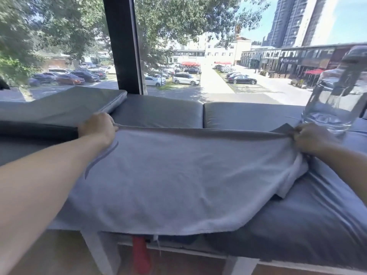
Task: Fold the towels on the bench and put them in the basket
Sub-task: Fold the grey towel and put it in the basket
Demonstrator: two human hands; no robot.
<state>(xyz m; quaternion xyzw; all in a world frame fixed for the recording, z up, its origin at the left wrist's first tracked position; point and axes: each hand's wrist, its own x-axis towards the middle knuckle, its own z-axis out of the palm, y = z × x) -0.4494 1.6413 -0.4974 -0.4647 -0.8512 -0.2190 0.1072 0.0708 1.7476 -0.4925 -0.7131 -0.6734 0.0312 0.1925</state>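
Fingers of the left hand [97,128] and the right hand [311,137] each pinch a far corner of the one pale towel [168,175], which is stretched flat across the grey bench cushion [297,225]. This looks like the first fold; next, both corners should be brought over to meet the near hem evenly. Counted: one towel, two hands, one clear glass jug [335,96] beside the right hand; no basket in sight.
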